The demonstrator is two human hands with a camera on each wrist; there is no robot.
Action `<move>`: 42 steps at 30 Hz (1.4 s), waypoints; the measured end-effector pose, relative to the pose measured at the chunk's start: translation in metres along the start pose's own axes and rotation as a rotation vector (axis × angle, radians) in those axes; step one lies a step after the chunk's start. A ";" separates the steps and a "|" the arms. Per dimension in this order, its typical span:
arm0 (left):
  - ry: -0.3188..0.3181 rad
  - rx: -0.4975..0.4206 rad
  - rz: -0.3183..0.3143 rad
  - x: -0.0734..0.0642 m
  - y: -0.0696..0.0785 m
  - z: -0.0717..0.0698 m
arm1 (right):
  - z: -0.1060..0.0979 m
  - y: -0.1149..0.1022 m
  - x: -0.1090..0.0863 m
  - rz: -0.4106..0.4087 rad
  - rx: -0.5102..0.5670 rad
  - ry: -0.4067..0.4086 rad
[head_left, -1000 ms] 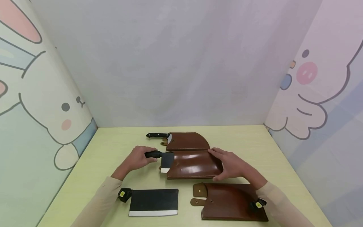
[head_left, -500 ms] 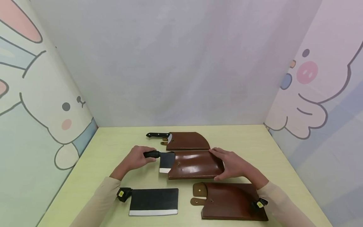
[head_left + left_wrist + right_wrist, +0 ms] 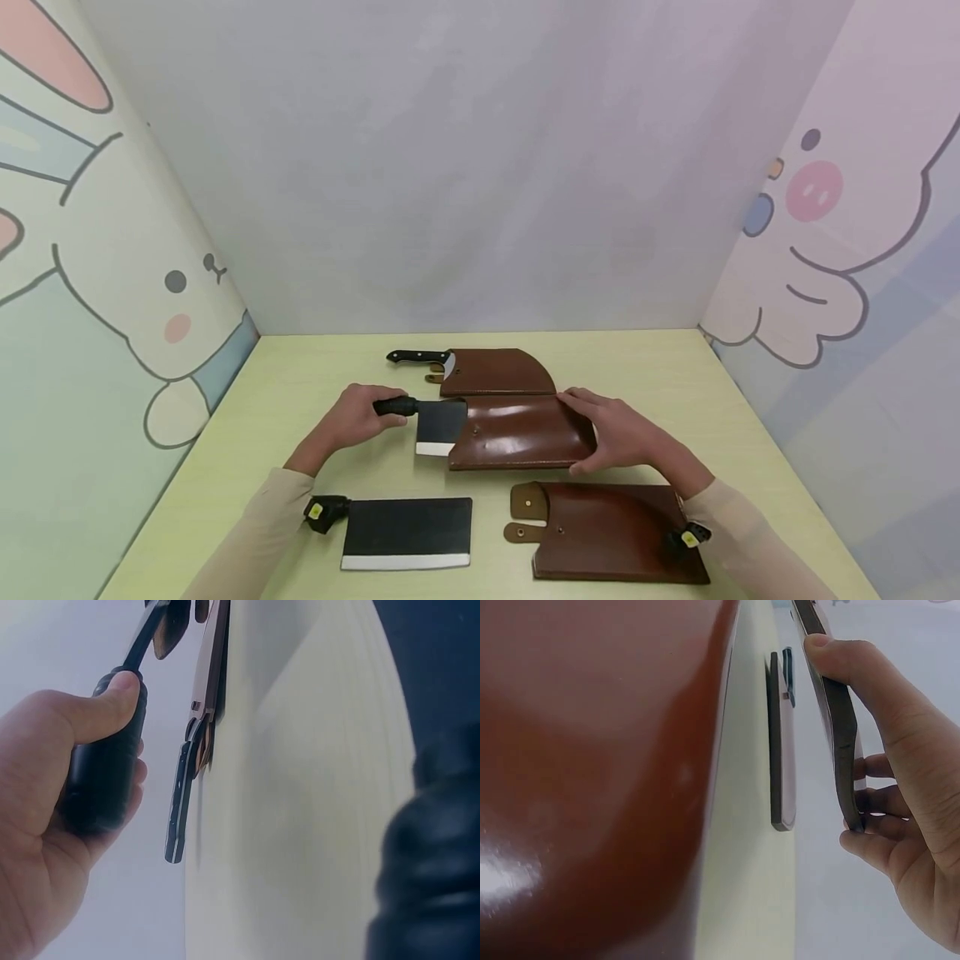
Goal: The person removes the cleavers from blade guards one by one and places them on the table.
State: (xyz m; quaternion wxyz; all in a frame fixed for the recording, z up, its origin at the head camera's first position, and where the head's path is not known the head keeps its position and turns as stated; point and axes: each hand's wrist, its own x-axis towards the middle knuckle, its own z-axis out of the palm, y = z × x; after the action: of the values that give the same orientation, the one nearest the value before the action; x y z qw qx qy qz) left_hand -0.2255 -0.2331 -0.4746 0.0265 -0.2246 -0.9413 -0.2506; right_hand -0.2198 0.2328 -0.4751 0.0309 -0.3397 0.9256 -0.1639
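My left hand (image 3: 367, 415) grips the black handle (image 3: 105, 769) of a cleaver (image 3: 440, 427), whose dark blade with a bright edge shows between the handle and a glossy brown leather sheath (image 3: 525, 433). The rest of that blade is hidden inside the sheath. My right hand (image 3: 617, 432) holds the sheath's far right end, thumb on the near edge and fingers on the far one. In the right wrist view the held sheath (image 3: 838, 727) appears edge-on, raised off the table, between thumb and fingers.
Behind lies a black-handled knife (image 3: 418, 357) in a brown sheath (image 3: 498, 372). A second cleaver (image 3: 407, 533) lies bare at the front left. An unfastened brown sheath (image 3: 611, 533) with strap flaps lies at the front right, under my right forearm. Walls border the table (image 3: 300, 367).
My left hand has drawn the cleaver slightly left, so more blade shows outside the sheath. My right hand and the sheath have shifted a little to the right.
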 end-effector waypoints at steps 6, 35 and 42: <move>0.003 -0.012 0.005 -0.001 0.000 -0.003 | -0.004 -0.001 0.000 -0.013 0.005 0.005; -0.007 -0.008 -0.006 -0.005 -0.007 -0.005 | -0.004 0.001 -0.007 0.005 0.012 -0.001; -0.001 -0.012 -0.002 -0.006 -0.007 -0.008 | -0.005 0.002 -0.007 -0.003 0.014 0.012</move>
State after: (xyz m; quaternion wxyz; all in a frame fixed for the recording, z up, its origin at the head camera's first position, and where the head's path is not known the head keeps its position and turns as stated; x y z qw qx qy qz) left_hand -0.2234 -0.2449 -0.4723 0.0245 -0.2237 -0.9400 -0.2564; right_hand -0.2169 0.2402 -0.4716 0.0278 -0.3397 0.9241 -0.1726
